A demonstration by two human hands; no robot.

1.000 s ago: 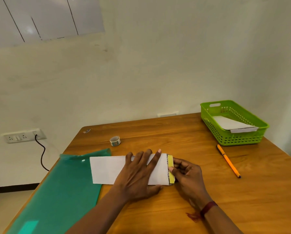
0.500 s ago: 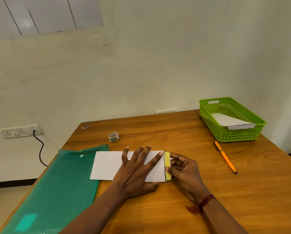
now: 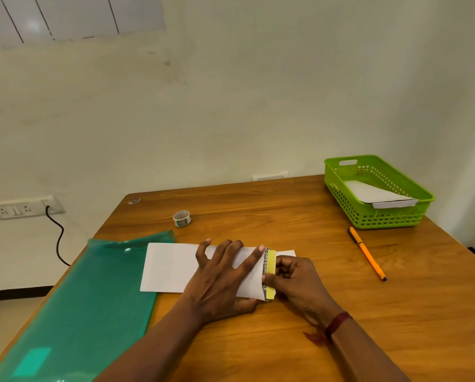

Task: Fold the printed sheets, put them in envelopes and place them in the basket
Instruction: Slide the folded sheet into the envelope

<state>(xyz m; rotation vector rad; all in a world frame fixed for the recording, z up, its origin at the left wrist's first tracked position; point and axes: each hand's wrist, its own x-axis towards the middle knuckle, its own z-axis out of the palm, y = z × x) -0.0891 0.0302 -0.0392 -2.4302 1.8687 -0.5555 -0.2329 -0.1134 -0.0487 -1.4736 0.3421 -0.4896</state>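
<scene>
A white envelope (image 3: 170,267) lies flat near the table's front, its left end overlapping a green folder. My left hand (image 3: 219,277) presses on it with straight, spread fingers. At its right end a folded printed sheet with a yellow strip (image 3: 270,261) sticks out of the mouth. My right hand (image 3: 294,277) pinches that end with thumb and curled fingers. A green plastic basket (image 3: 390,219) stands at the back right with a white envelope (image 3: 374,193) lying in it.
A translucent green folder (image 3: 87,307) covers the table's left front. A small tape roll (image 3: 181,218) sits behind the envelope. An orange pen (image 3: 366,252) lies between my hands and the basket. A wall socket with a black cable (image 3: 23,208) is at left.
The envelope's flap now shows beyond the yellow strip at the right. My right hand has shifted slightly at the sheet's end. The left hand stays pressed on the envelope.
</scene>
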